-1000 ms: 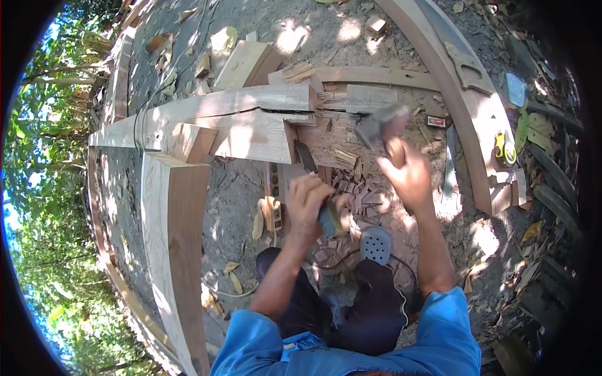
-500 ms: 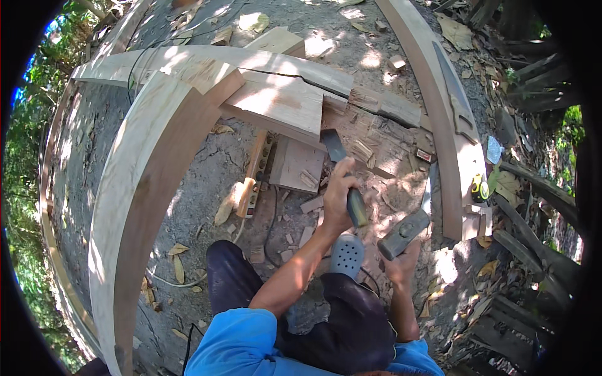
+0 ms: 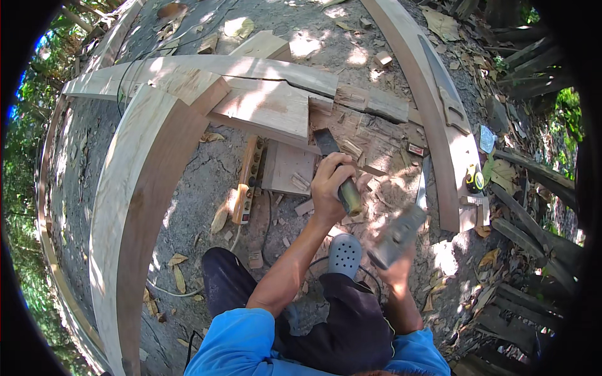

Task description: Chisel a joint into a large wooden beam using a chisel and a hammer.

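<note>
My left hand [image 3: 330,183] grips the handle of a chisel [image 3: 337,167]. Its dark blade rests on the rough, chipped notch of a pale timber beam [image 3: 263,100]. My right hand [image 3: 396,272] holds a grey wooden mallet [image 3: 396,235], raised below and to the right of the chisel handle, apart from it. I squat on the ground in dark trousers, blue sleeves and a grey perforated sandal [image 3: 345,255].
A long curved plank [image 3: 135,207] sweeps down on the left. Another curved plank [image 3: 433,106] on the right carries a hand saw [image 3: 442,91]. A power strip [image 3: 246,182] with its cable, wood blocks and chips lie on the dirt. Logs and dry leaves sit at right.
The view has swung, so the beam sits higher in frame. My left hand has set the chisel on the notch. My right hand with the mallet dropped from beside the beam to lower right.
</note>
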Available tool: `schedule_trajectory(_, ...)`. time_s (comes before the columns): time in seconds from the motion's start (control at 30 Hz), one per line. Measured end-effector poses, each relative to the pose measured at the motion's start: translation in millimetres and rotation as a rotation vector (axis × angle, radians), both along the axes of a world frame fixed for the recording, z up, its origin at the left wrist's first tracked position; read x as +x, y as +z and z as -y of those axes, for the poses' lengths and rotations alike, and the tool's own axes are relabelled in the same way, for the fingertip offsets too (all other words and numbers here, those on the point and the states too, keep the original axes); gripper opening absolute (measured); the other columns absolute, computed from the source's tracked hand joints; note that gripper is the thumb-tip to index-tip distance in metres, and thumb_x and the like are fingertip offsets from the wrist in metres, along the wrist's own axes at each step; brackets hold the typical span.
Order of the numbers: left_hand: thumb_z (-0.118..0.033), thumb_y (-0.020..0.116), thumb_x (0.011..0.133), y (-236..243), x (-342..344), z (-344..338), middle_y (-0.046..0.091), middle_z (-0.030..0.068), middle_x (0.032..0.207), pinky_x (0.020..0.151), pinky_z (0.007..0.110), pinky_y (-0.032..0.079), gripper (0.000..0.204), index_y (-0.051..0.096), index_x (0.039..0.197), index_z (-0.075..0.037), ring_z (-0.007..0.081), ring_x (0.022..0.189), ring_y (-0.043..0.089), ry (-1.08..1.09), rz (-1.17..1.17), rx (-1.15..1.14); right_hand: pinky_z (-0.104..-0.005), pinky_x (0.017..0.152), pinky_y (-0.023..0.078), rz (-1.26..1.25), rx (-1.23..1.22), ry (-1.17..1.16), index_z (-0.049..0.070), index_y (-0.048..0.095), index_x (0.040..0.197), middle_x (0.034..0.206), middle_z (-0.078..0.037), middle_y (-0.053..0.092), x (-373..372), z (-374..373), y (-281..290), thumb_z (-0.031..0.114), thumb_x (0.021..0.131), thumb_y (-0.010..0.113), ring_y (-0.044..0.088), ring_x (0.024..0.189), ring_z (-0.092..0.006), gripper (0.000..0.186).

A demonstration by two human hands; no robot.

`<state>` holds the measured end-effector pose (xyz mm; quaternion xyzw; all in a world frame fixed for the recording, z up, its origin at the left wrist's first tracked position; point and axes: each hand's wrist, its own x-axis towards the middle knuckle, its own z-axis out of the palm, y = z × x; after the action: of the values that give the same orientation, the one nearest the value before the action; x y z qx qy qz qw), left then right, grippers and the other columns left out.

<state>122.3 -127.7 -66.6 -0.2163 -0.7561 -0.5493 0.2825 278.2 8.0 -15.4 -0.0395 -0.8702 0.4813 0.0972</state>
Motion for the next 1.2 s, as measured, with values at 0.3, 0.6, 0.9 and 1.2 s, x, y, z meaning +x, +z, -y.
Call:
schedule_trajectory(0.3, -0.014, 0.083, 0.071, 22.0, -11.6, 13.1, 0.064, 0.0109, 0.095, 0.074, 0.04, 0.051, 0.027, 0.059, 0.081, -0.006, 0.0327, 0.089, 0.064, -0.057, 0.062, -0.056, -0.0412, 0.054, 0.05, -0.107, 0.15, 0.042, 0.007, 0.064, 0.071, 0.062, -0.01, 0.063, -54.6, 31.5, 18.0, 0.007, 0.07, 0.069, 0.06, 0.053, -0.0329, 0.006)
schedule_trajectory(0.6, -0.007, 0.085, 0.067, 6.8, -8.2, 16.8, 0.065, 0.0155, 0.096, 0.078, 0.037, 0.052, 0.031, 0.058, 0.08, -0.002, 0.0335, 0.091, 0.065, -0.086, -0.031, -0.094, -0.0366, 0.054, 0.051, -0.785, -0.322, 0.316, 0.002, 0.065, 0.077, 0.067, -0.012, 0.066, -21.2, 29.4, 10.7, 0.007, 0.074, 0.073, 0.064, 0.056, -0.0258, 0.01)
schedule_trajectory(0.9, -0.016, 0.085, 0.069, 1.3, -10.4, 14.2, 0.066, 0.0132, 0.1, 0.079, 0.042, 0.053, 0.031, 0.059, 0.081, -0.004, 0.0367, 0.097, 0.064, -0.05, -0.08, -0.094, -0.0381, 0.056, 0.051, -0.276, 0.088, 0.231, 0.007, 0.064, 0.063, 0.063, -0.014, 0.063, -26.4, 12.5, 12.2, 0.015, 0.064, 0.074, 0.063, 0.055, -0.0342, 0.013)
schedule_trajectory(1.2, -0.013, 0.083, 0.07, -20.1, -8.8, 21.9, 0.066, 0.0144, 0.106, 0.085, 0.043, 0.054, 0.026, 0.062, 0.082, -0.004, 0.0383, 0.104, 0.065, -0.087, -0.003, -0.13, -0.0415, 0.058, 0.049, -0.206, 0.179, 0.274, 0.007, 0.067, 0.1, 0.069, -0.008, 0.065, -47.7, 6.1, -32.8, 0.017, 0.062, 0.075, 0.065, 0.068, -0.0307, 0.04)
